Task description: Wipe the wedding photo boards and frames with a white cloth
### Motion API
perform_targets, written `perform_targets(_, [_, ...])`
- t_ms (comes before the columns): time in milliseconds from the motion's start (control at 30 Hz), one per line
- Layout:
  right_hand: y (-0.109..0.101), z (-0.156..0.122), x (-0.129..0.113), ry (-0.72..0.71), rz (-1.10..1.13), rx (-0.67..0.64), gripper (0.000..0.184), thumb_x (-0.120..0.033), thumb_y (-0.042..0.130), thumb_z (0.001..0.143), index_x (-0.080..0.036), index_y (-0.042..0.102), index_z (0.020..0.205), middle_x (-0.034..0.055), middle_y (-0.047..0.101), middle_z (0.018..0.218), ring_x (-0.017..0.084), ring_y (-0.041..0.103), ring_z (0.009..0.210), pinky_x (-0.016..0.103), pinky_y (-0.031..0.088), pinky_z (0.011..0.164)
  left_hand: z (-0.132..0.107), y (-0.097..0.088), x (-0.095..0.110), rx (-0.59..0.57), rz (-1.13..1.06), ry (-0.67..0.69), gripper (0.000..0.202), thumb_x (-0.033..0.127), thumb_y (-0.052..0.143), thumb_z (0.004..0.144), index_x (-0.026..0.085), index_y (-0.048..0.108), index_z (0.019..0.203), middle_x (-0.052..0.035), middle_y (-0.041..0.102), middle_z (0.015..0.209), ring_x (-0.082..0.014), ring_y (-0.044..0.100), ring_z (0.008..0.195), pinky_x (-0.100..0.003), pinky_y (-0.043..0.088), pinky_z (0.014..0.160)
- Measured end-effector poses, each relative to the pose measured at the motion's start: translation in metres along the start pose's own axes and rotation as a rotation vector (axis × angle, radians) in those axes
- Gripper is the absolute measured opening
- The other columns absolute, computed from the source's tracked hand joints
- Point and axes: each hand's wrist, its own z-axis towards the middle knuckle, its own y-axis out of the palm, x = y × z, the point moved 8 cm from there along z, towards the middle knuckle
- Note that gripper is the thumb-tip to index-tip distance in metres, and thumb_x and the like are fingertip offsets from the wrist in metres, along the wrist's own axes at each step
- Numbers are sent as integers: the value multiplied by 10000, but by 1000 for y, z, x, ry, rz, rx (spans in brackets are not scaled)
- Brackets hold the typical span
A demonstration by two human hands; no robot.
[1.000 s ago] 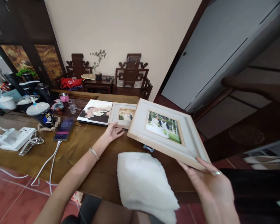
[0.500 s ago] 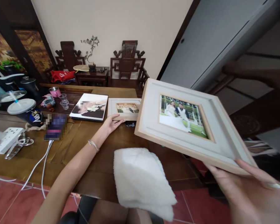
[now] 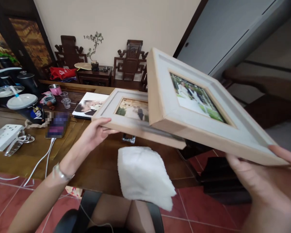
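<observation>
My right hand (image 3: 264, 184) grips the lower right corner of a large picture frame (image 3: 160, 113) with a pale wood edge and a wide white mat, tilted in the air at the right. A second, similar picture frame (image 3: 135, 131) is held up by my left hand (image 3: 97, 131), thumb on top and fingers beneath its left corner. The right part of this second frame is hidden behind the first. Below both, a folded white towel (image 3: 144, 174) lies over the table's near edge.
A photo album (image 3: 87, 110) lies behind the left hand's frame. On the table's left are a phone (image 3: 57, 124) with a charging cable, a lidded cup (image 3: 24, 106) with a straw, and a power strip (image 3: 8, 137). Carved chairs (image 3: 129, 61) stand by the wall.
My left hand has lifted the second frame off the table and brought it nearer. The large frame in my right hand has risen and tilted more steeply.
</observation>
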Motion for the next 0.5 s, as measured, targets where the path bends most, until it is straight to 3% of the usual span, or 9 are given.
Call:
perform_targets(100, [18, -14, 17, 201, -21, 189, 238, -136, 513, 777, -181, 681, 941, 135, 618, 1293, 239, 478, 1312, 404, 530, 972, -47, -36, 4, 175, 66, -5, 142, 51, 554, 805, 95, 681, 851, -38, 684, 625, -137, 649, 473, -125, 353, 307])
perform_targets(133, [24, -15, 25, 241, -19, 213, 262, -110, 491, 772, -170, 676, 946, 142, 619, 1289, 242, 494, 1296, 409, 545, 947, -62, -51, 2, 258, 85, -28, 149, 52, 559, 771, 114, 656, 677, -13, 607, 478, -118, 560, 351, -142, 324, 279])
perform_targets(200, [38, -9, 43, 291, 0, 177, 303, -73, 452, 761, -144, 667, 961, 157, 633, 1255, 255, 550, 1237, 421, 581, 879, -90, -77, 0, 344, 118, -25, 251, 68, 595, 727, 157, 582, 492, 31, 488, 347, -61, 387, 252, -186, 431, 351])
perform_targets(267, [49, 3, 66, 342, 24, 99, 326, -51, 426, 756, -116, 658, 976, 173, 652, 1205, 265, 596, 1174, 422, 603, 824, -116, -107, -8, 438, 138, -77, 286, 68, 643, 651, 178, 544, 407, 21, 488, 334, -88, 424, 284, -220, 477, 384])
perform_targets(367, [54, 25, 103, 419, 39, 50, 331, -26, 412, 761, -85, 649, 985, 188, 669, 1149, 262, 615, 1136, 408, 601, 820, -148, -152, -20, 500, 148, -126, 150, 86, 696, 618, 172, 649, 504, -22, 663, 505, -137, 513, 345, -273, 515, 405])
perform_targets(433, [55, 38, 123, 444, 39, 41, 314, -13, 420, 764, -79, 645, 973, 190, 673, 1130, 257, 618, 1128, 390, 594, 831, -172, -188, -31, 637, 97, -165, 144, 54, 705, 586, 198, 704, 589, -19, 729, 628, -225, 676, 564, -313, 598, 576])
perform_targets(500, [56, 49, 139, 459, 31, 37, 290, -7, 428, 765, -76, 639, 952, 194, 674, 1115, 261, 627, 1109, 386, 588, 835, -192, -219, -42, 744, 46, -187, 213, 91, 738, 565, 247, 739, 709, -5, 770, 769, -312, 725, 783, -372, 622, 669])
